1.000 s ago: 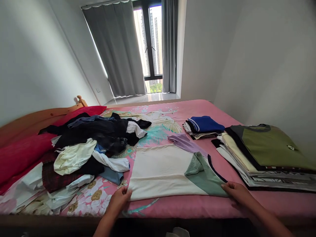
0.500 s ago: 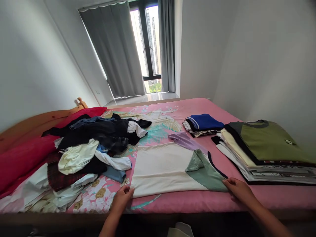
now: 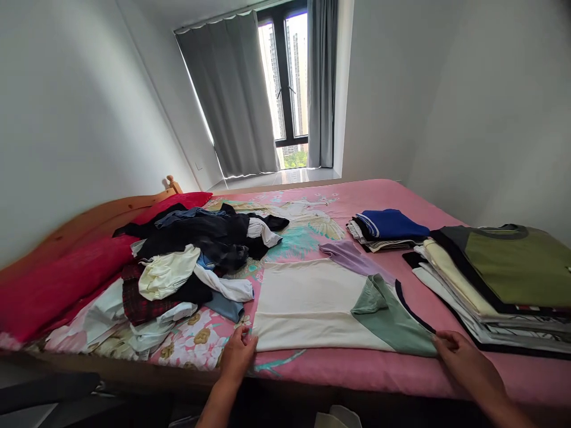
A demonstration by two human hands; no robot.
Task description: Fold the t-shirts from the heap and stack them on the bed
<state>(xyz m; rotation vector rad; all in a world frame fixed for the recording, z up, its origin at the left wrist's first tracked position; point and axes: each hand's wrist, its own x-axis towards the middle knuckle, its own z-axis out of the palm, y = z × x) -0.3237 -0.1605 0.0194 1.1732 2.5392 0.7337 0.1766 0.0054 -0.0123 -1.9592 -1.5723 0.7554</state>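
A T-shirt (image 3: 303, 291) with a cream body, a sage-green sleeve part, a lilac sleeve part and a dark neckband lies spread on the bed near its front edge. Its hem points left and its neck right. At the near hem corner, my left hand (image 3: 236, 356) is closed with thumb and finger at the cloth. My right hand (image 3: 468, 365) pinches the near shoulder end beside the neckband. The green sleeve is folded back over the body. What the curled fingers cover of the fabric is hidden.
A loose heap of clothes (image 3: 200, 238) lies left, against red pillows (image 3: 84, 267). Folded clothes topped by an olive shirt (image 3: 521, 261) are stacked right; a smaller pile with a blue garment (image 3: 392, 223) sits behind. The bed (image 3: 357, 371) ends at its front edge.
The view has turned slightly left, so everything appears further right. Both hands stay at the same ends of the T-shirt, which lies nearly as before.
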